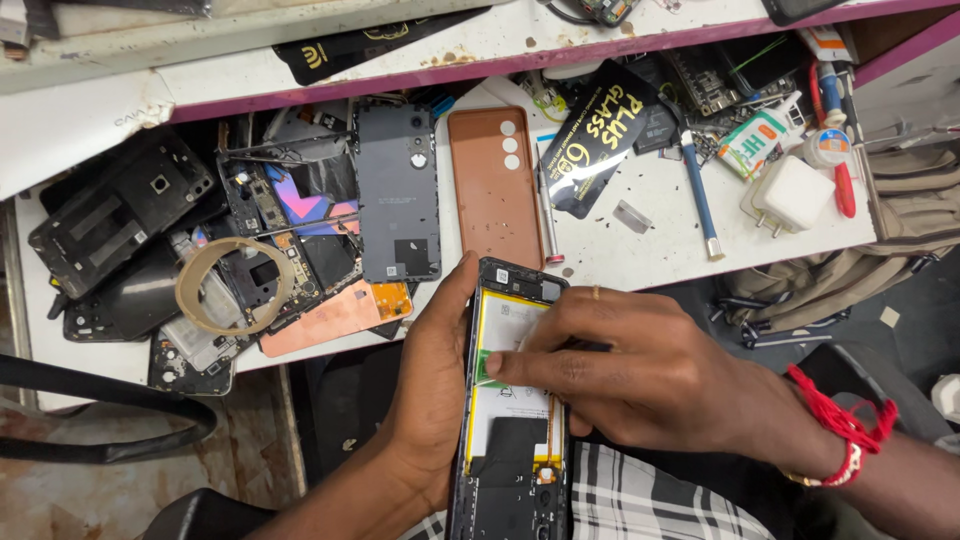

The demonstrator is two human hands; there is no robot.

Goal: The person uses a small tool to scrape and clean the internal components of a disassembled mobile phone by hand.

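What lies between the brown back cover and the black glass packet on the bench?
In the head view, a thin metal tool lies on the white bench between the brown cover and the black packet.
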